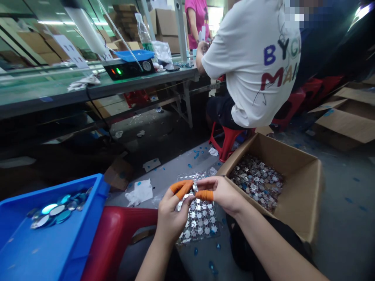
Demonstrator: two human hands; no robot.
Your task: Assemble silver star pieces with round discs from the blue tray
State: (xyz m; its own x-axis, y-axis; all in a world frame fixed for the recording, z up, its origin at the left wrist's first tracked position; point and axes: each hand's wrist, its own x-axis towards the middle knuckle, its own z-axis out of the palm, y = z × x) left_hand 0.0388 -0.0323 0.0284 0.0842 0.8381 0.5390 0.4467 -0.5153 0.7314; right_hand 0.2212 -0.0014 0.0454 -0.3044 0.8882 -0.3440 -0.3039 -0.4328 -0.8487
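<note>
head view, looking forward and down at two bare hands:

1. left hand (171, 218): curled nearly shut, an orange rubber finger cot (181, 188) pinching a small shiny silver piece (195, 188) against the other hand.
2. right hand (222, 193): partly closed, fingers reaching across to grip the same piece from the other side, with a second orange finger cot (204, 195) on one finger.
3. directly below the hands lies a clear plastic bag of flat silver star-shaped pieces (199, 220).
4. just right of the bag, an open brown cardboard box (295, 183) holds a loose heap of silver pieces (256, 181).
5. at lower left, a bright blue plastic tray (52, 187) holds round mirrored discs (55, 210), beside a red plastic stool (117, 230).
6. ahead, a co-worker in a white printed t-shirt (252, 58) sits on a low red stool (227, 140) at a long workbench (52, 88) bearing a black gauge machine (129, 68).
</note>
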